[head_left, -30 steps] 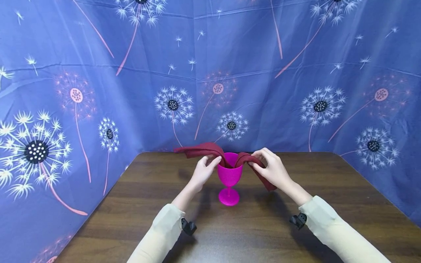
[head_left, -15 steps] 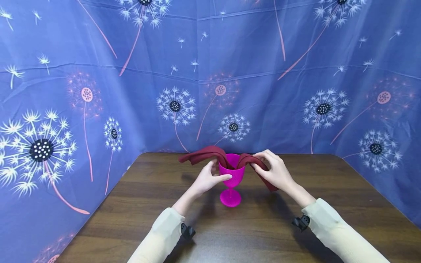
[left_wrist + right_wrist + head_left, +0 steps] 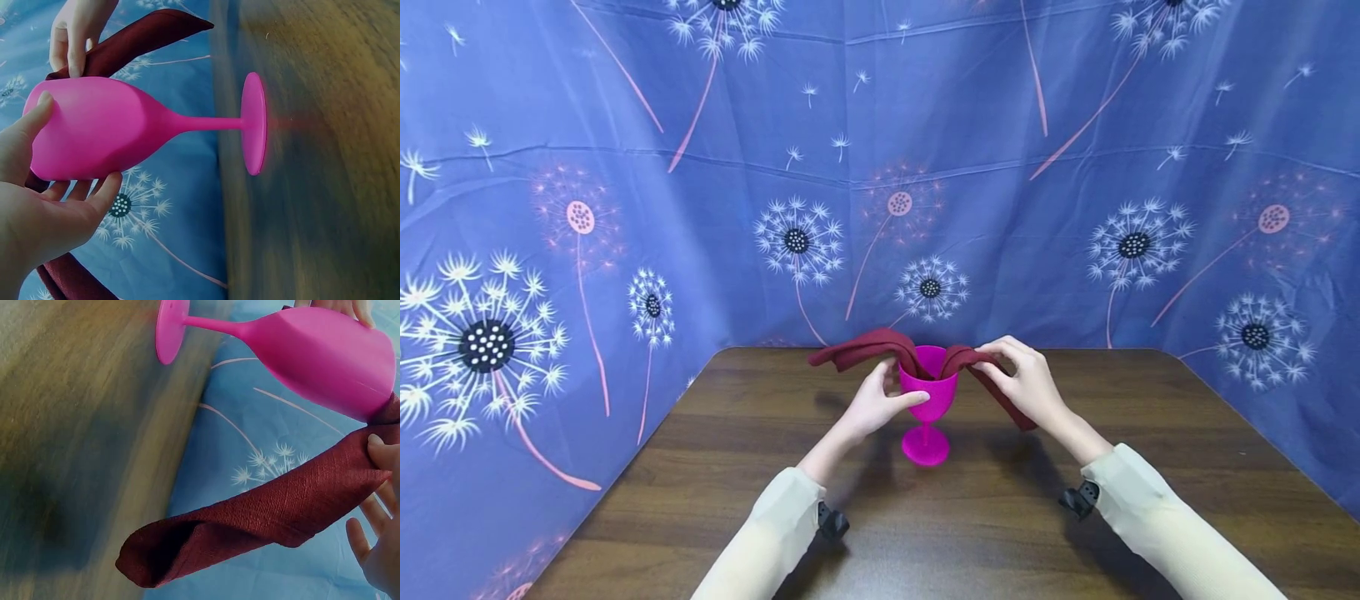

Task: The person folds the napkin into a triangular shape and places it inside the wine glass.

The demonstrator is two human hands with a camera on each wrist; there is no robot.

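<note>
A bright pink goblet [image 3: 928, 398] stands upright on the wooden table. A dark red cloth napkin [image 3: 880, 342] is tucked into its bowl, with one end sticking out to the left and the other drooping to the right. My left hand [image 3: 877, 404] grips the bowl from the left; in the left wrist view the thumb lies on one side of the pink bowl [image 3: 94, 128] and the fingers on the other. With my right hand [image 3: 1026, 379] I pinch the napkin's right part close to the rim. In the right wrist view that rolled napkin end [image 3: 262, 512] hangs below the fingers.
The brown table [image 3: 715, 500] reaches back to a blue dandelion-print curtain [image 3: 1000, 217], which closes off the rear and both sides. A small black camera [image 3: 832, 522] is worn on the left wrist, another black camera [image 3: 1080, 500] on the right.
My left hand has come off the napkin's left part and taken hold of the goblet's bowl. The left napkin end has settled slightly rightward. My right hand stays on the napkin.
</note>
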